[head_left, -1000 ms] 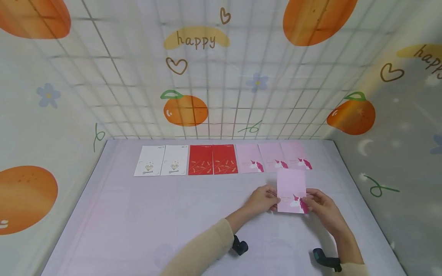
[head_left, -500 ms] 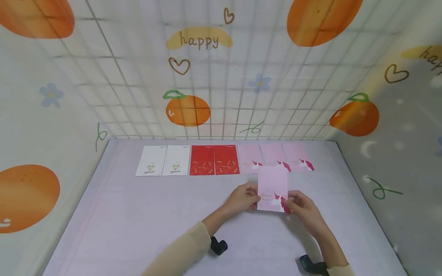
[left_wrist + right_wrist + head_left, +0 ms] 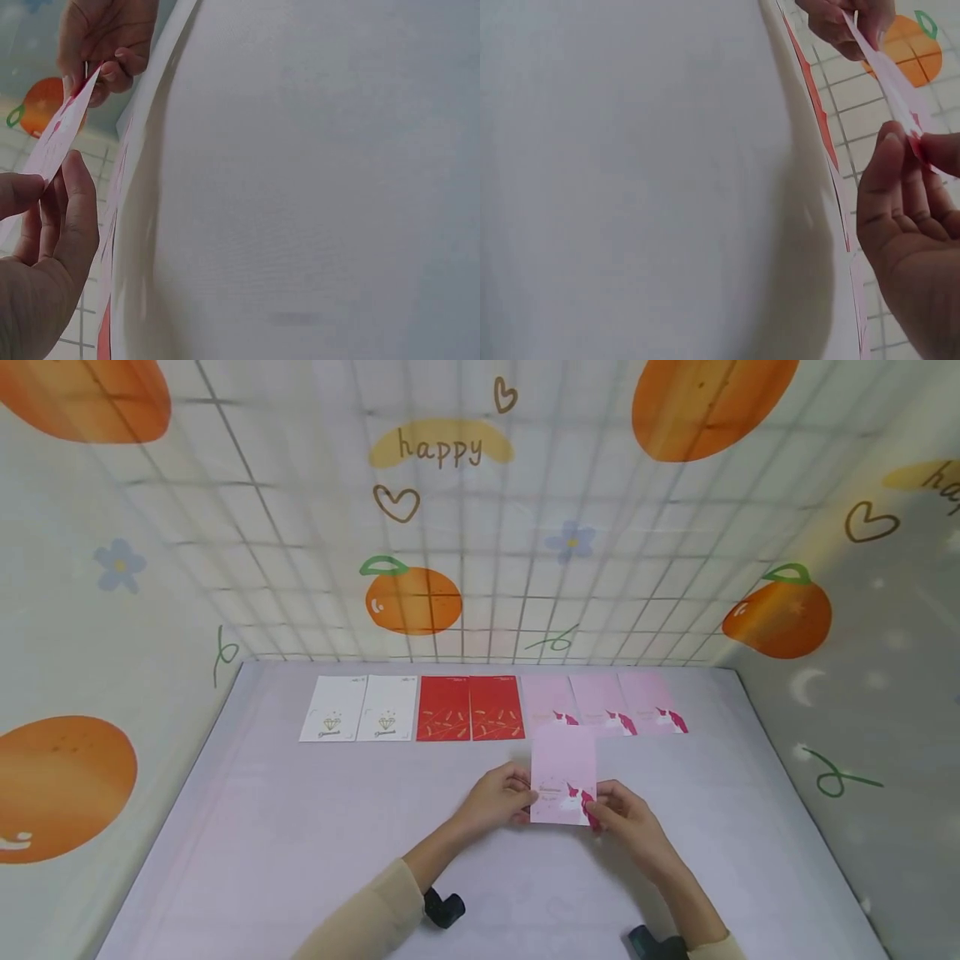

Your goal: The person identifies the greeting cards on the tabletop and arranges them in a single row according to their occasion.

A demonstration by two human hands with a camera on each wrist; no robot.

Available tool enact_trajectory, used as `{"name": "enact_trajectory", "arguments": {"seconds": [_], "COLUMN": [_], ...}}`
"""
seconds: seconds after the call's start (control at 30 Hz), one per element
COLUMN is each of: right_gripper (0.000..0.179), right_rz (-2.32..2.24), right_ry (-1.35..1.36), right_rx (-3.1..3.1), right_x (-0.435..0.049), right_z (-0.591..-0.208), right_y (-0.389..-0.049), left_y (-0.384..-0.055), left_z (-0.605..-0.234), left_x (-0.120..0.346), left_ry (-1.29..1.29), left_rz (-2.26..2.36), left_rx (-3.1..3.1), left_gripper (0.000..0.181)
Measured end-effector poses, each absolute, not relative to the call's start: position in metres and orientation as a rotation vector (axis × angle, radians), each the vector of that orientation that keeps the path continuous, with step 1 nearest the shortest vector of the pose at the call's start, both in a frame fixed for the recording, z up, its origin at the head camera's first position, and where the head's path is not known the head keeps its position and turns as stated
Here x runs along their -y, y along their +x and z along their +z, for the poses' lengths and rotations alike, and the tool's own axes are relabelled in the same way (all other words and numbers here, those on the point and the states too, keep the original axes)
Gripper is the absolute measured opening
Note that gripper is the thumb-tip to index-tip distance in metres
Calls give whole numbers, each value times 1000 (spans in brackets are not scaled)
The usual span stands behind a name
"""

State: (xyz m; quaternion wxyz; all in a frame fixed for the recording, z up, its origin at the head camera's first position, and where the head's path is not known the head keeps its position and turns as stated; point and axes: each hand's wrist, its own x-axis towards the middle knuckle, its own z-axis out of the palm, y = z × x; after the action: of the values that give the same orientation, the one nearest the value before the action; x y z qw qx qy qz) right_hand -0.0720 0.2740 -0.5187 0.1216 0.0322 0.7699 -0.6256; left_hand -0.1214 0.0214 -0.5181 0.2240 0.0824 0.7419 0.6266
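A pink card with a unicorn print (image 3: 562, 772) is held up in front of the row of cards, raised off the table. My left hand (image 3: 495, 797) pinches its left edge between thumb and fingers. At the lower right edge, my right hand (image 3: 633, 827) pinches it, thumb over the unicorn's mane. In the left wrist view the card (image 3: 64, 131) appears nearly edge-on, stretched between both hands. The right wrist view shows the right thumb and fingers (image 3: 885, 161) on the card's near end. The card's top overlaps the pink cards behind it in the head view.
Along the table's far side lies a row: two white diamond-print cards (image 3: 333, 708), two red cards (image 3: 444, 708) and three pink unicorn cards (image 3: 648, 697). A patterned curtain with oranges (image 3: 414, 602) rises behind the white tabletop (image 3: 300, 827).
Both hands have carried the pink card leftward, from in front of the right-hand pink cards to below the leftmost one. The view has also shifted slightly. Both pinches stay the same.
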Motion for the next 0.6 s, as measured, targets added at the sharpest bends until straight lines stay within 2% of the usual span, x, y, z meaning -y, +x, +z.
{"name": "enact_trajectory", "arguments": {"seconds": [0.6], "right_gripper": [32], "right_rz": [-1845], "right_ry": [42], "right_rx": [-2265], "right_x": [-267], "right_z": [-520], "right_y": [-74], "left_y": [-106], "left_z": [-523], "left_x": [-9], "left_ry": [179], "left_rz": [1841], "left_rx": [-1883], "left_gripper": [27]}}
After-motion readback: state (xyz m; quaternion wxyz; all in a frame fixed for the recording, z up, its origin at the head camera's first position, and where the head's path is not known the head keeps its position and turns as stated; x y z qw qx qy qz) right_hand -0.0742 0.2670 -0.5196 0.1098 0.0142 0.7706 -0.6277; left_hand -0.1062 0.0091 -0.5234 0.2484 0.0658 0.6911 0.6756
